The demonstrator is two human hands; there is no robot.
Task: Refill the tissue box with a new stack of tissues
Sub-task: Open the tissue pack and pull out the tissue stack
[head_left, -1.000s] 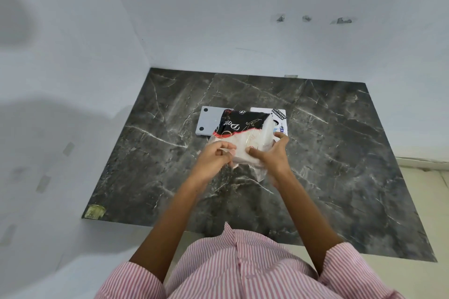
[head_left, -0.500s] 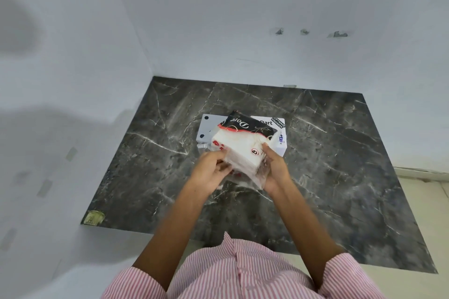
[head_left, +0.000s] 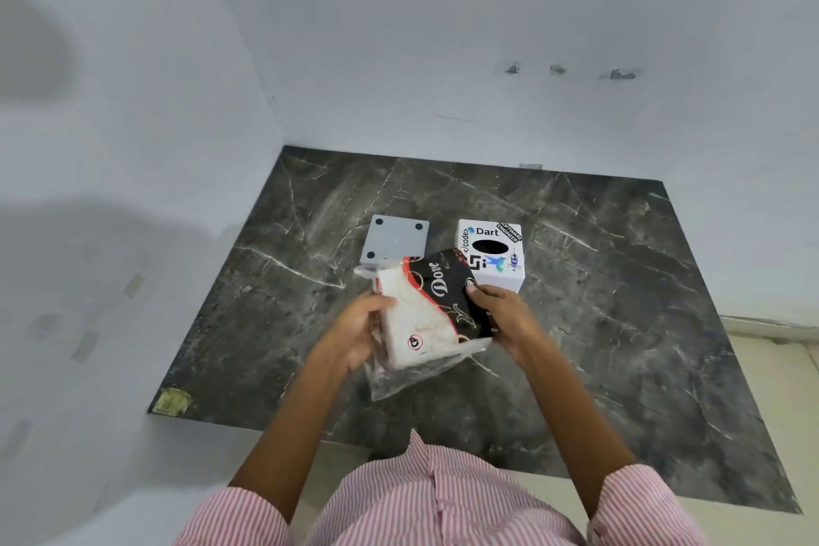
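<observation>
Head view: tissue pack (head_left: pixel 432 310) is now turned and pulled toward the person, so it no longer covers the tissue box (head_left: pixel 491 254). A second ago the pack sat right in front of the box and hid most of it; now the box top, its dark oval slot and the stickers are in clear sight. The pack shows its long side, black "Dove" panel to the right and white panel to the left.

Left hand (head_left: pixel 354 335) is closed on the pack's left side. Right hand (head_left: pixel 505 317) is clamped on the black end, thumb on top. The pack is held up off the tabletop (head_left: pixel 620 324), just in front of the box.

Loose clear wrapper (head_left: pixel 412 372) hangs below the pack, so the pack looks opened at that end. My read: this is still the unwrapping step, and the stack is not out yet.

The grey square plate (head_left: pixel 394 240) with dark corner dots lies flat, just left of the box. Likely the box's base, which would mean the box is open underneath for loading. Can't confirm.

Hidden or unclear:
- Box interior is not visible; the slot is just dark.
- The plate's near edge is behind the pack.
- Left fingers are behind the pack, so I can't tell whether they pinch tissues or only film.
- Where the wrapper's opening edge runs is blurred.
- Small sticker text is unreadable.
</observation>
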